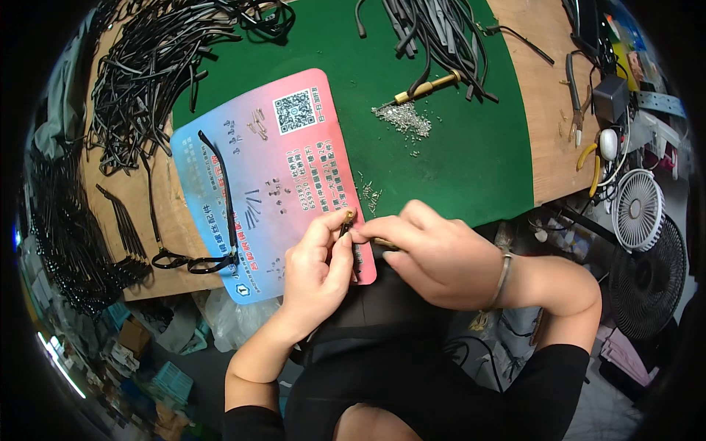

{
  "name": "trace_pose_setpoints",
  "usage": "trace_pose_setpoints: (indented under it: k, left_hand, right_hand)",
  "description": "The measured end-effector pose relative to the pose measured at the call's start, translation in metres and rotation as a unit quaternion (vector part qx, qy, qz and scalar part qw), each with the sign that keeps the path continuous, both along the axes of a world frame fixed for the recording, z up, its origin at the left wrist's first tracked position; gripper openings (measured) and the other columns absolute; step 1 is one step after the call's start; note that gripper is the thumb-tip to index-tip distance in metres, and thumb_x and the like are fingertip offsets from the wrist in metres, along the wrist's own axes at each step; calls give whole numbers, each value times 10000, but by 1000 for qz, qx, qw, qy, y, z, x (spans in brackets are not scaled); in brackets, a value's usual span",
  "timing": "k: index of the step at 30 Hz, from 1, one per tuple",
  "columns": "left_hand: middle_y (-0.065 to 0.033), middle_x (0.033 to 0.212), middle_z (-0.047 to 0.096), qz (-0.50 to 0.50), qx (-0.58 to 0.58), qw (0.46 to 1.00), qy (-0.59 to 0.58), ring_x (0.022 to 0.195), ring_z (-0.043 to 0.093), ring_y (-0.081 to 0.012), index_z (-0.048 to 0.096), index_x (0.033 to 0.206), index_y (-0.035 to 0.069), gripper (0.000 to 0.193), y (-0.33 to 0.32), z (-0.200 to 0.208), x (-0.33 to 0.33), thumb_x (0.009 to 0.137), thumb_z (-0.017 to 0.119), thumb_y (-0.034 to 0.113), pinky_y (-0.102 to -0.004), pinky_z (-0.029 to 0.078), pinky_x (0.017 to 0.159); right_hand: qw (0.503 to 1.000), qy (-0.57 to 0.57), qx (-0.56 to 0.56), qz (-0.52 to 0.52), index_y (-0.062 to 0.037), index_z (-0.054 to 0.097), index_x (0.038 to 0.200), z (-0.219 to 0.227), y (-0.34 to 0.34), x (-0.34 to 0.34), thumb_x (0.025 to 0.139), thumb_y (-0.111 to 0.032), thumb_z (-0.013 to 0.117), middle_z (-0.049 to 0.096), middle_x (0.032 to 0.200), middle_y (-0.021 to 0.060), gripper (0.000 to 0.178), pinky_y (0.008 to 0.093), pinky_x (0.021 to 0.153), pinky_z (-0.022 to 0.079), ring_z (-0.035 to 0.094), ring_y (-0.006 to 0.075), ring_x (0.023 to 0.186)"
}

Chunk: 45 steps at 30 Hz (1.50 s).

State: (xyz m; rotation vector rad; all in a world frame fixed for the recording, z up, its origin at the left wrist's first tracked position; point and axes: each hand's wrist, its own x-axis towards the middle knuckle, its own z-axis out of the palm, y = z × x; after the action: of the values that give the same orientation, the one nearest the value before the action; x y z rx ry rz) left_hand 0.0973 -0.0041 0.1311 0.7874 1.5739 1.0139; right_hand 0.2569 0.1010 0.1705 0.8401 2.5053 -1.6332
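At the near edge of a pink and blue printed plastic card [272,169], the thumb and forefinger of the left hand [316,264] are pressed together, pinching a thin black eyeglass temple arm [346,229] close to its small brass-coloured hinge end; the other fingers curl loosely beneath. The right hand [434,257] meets it from the right, its fingertips closed around a slim brass-handled tool [384,243] whose tip touches the hinge; most of that tool is hidden inside the hand. A metal bangle [503,275] circles the right wrist.

On the card itself, left of the hands, lies a black eyeglass frame [213,220] with one arm stretched up across the card. Small screws and metal bits dot the card's surface.

The card rests on a green felt mat [456,162], which covers a wooden workbench [548,140]. Beyond the card's far right corner sits a heap of tiny silver screws [403,117], with a brass-handled screwdriver [426,87] just past it. Bundles of black temple arms [147,73] lie piled beyond the card's far left corner and along the mat's far edge. Well to the right of the card, off the bench, stands a small white fan [637,209].
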Motion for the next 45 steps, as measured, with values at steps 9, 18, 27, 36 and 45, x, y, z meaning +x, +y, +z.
trace_pose_setpoints:
  k: [9, 18, 27, 36, 45]
  left_hand:
    - [-123, 951, 655, -3, 75, 974, 212, 857, 635, -151, 548, 1104, -50, 234, -3, -6, 15, 874, 507, -29, -270, 500, 762]
    - [-178, 930, 650, -2, 116, 944, 308, 803, 670, -248, 558, 1085, -43, 238, -1, -9, 20, 849, 527, -33, -309, 520, 715]
    - [-176, 803, 652, -23, 148, 934, 323, 705, 673, -271, 557, 1061, -39, 254, 1, -12, 11, 808, 538, -54, -325, 530, 595]
    - [-194, 825, 643, -55, 126, 949, 283, 742, 659, -330, 553, 1085, -1, 259, 6, -4, 9, 829, 531, -25, -365, 522, 632]
    - [-109, 919, 640, -58, 128, 963, 228, 810, 641, -158, 495, 1185, -26, 300, 37, 19, 15, 886, 481, -43, -252, 489, 685]
  right_hand:
    - [999, -9, 27, 26, -72, 499, 1158, -7, -1, -9, 851, -83, 507, 523, 881, 156, 307, 359, 605, 508, 548, 281, 678]
    - [873, -142, -456, -104, -59, 420, 1276, 5, 19, -20, 943, -183, 385, 538, 844, 58, 357, 242, 483, 458, 529, 100, 571]
    - [886, -153, -429, -83, -43, 414, 1245, 1, 23, -28, 947, -209, 402, 519, 781, 30, 341, 228, 422, 412, 488, 75, 507]
    - [988, -28, -149, -14, -6, 451, 1189, -23, 5, -14, 930, -209, 450, 576, 941, 174, 329, 347, 746, 495, 606, 277, 834]
    - [995, -42, 50, -77, -39, 443, 1164, -10, 13, 29, 884, -224, 521, 529, 989, 217, 345, 457, 718, 497, 596, 405, 800]
